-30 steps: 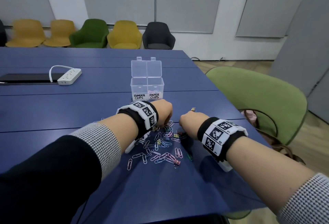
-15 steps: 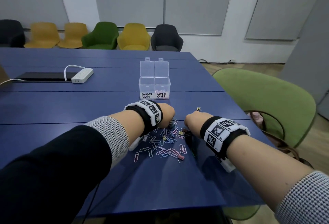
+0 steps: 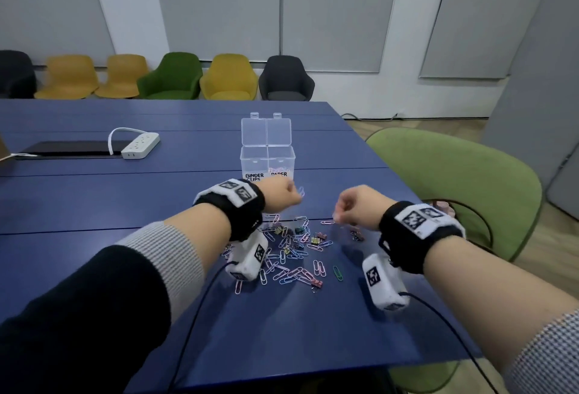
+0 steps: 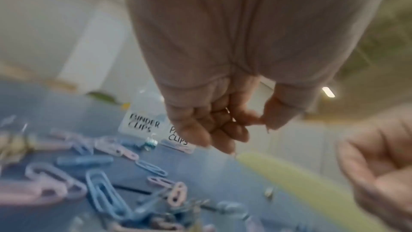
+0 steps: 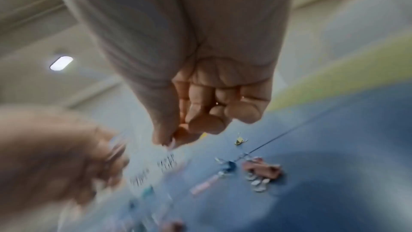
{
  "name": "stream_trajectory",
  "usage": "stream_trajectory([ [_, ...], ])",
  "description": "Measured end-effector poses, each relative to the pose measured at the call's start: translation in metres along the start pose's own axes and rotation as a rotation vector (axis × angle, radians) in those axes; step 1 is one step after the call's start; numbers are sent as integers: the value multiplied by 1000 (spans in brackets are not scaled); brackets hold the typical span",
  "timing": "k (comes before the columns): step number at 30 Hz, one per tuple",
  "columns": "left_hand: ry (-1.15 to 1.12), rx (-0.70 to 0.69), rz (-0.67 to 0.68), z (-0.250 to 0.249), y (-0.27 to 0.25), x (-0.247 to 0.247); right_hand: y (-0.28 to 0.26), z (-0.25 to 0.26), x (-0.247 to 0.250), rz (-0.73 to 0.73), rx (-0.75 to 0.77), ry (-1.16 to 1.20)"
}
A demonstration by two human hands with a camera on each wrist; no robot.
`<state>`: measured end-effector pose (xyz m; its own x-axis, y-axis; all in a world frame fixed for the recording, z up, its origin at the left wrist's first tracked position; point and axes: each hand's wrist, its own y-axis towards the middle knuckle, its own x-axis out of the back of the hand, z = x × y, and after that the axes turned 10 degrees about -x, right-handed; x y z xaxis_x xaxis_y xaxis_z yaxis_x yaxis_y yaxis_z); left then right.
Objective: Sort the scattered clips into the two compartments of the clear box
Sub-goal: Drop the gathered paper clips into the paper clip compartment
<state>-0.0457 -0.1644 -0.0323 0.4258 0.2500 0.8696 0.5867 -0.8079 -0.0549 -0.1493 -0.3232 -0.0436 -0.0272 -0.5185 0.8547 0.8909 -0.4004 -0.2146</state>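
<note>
The clear box [image 3: 268, 161] stands on the blue table [image 3: 125, 205] with its lid upright, labelled BINDER CLIPS on the left and PAPER CLIPS on the right. Several pastel paper clips and small binder clips lie in a pile [image 3: 294, 252] in front of it. My left hand [image 3: 282, 196] hovers just before the box, fingers curled, holding paper clips [image 3: 301, 191] that stick out past the knuckles. My right hand [image 3: 354, 205] is raised over the pile's right side. Its thumb and forefinger pinch a small pale pink paper clip [image 5: 171, 145], blurred.
A white power strip [image 3: 141, 146] and a flat black panel [image 3: 69, 149] lie at the far left. A green chair [image 3: 454, 190] stands against the table's right edge. Coloured chairs [image 3: 228, 80] line the back wall.
Both hands have risen off the clip pile and moved forward toward the box, the left one carrying paper clips. The head view has tilted up.
</note>
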Motion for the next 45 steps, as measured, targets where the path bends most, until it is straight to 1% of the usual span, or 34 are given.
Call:
stream_trajectory([
  [1, -355, 34, -105, 5, -2, 2, 1, -7, 5, 25, -38, 330],
  [2, -708, 63, -195, 9, -3, 3, 2, -14, 8, 81, -83, 665],
  [3, -1007, 93, -269, 12, -6, 5, 3, -19, 10, 128, -133, 935],
  [4, -1224, 127, -317, 16, -8, 6, 3, -22, 11, 171, -169, 1148],
  [5, -1379, 150, -345, 19, -10, 7, 4, -25, 10, 201, -199, 1299],
  [6, -1493, 169, -362, 21, -11, 7, 6, -26, 9, 214, -228, 1396],
  [7, -1583, 195, -367, 22, -12, 8, 7, -25, 8, 213, -245, 1426],
  [8, -1627, 225, -365, 22, -11, 6, 9, -23, 7, 193, -253, 1392],
  [9, -1637, 242, -346, 21, -11, 5, 13, -21, 5, 159, -247, 1295],
  [10, -1605, 256, -329, 19, -10, 3, 16, -17, 3, 121, -226, 1140],
  [11, -1565, 267, -304, 17, -10, 1, 17, -11, 1, 78, -197, 922],
  [12, -1506, 281, -277, 16, -9, 0, 17, -6, 1, 30, -162, 634],
  [13, -1452, 299, -247, 13, -8, -1, 16, 0, 0, -8, -114, 297],
  [14, -1366, 320, -237, 11, -5, 0, 16, 4, -2, -25, -51, -20],
  [15, -1265, 338, -221, 10, -2, -1, 16, 8, -5, -19, 0, -277],
  [16, -1124, 355, -221, 12, 5, -2, 14, 11, -9, 10, 35, -440],
  [18, -774, 329, -184, 10, 14, -5, 10, 16, -17, 59, 84, -633],
  [19, -540, 299, -134, 7, 16, -5, 8, 17, -19, 69, 99, -687],
  [21, -80, 214, -8, 0, 19, -7, 5, 18, -22, 70, 116, -716],
  [22, 75, 176, 46, -3, 20, -8, 4, 19, -23, 64, 120, -703],
  [23, 176, 155, 93, -4, 24, -11, 3, 21, -24, 57, 118, -687],
  [27, 413, 142, 229, -6, 41, -29, 0, 28, -26, 16, 127, -660],
  [31, 511, 107, 261, -12, 50, -35, 4, 31, -30, -16, 141, -654],
  [33, 566, 111, 301, -14, 50, -34, 7, 31, -31, -30, 140, -660],
  [34, 582, 130, 297, -16, 51, -33, 8, 32, -31, -25, 134, -665],
  [37, 626, 97, 315, -19, 47, -33, 10, 33, -28, 28, 89, -666],
  [38, 610, 116, 358, -14, 48, -33, 10, 33, -27, 45, 68, -666],
  [40, 586, 127, 364, -2, 55, -37, 10, 33, -27, 66, 44, -676],
  [41, 619, 133, 362, 3, 57, -38, 8, 33, -27, 68, 44, -689],
  [43, 593, 120, 334, 3, 52, -37, 5, 32, -28, 65, 59, -705],
  [44, 578, 106, 312, -1, 46, -34, 4, 31, -28, 60, 65, -706],
  [45, 532, 83, 263, -3, 41, -31, 3, 29, -28, 56, 71, -700],
])
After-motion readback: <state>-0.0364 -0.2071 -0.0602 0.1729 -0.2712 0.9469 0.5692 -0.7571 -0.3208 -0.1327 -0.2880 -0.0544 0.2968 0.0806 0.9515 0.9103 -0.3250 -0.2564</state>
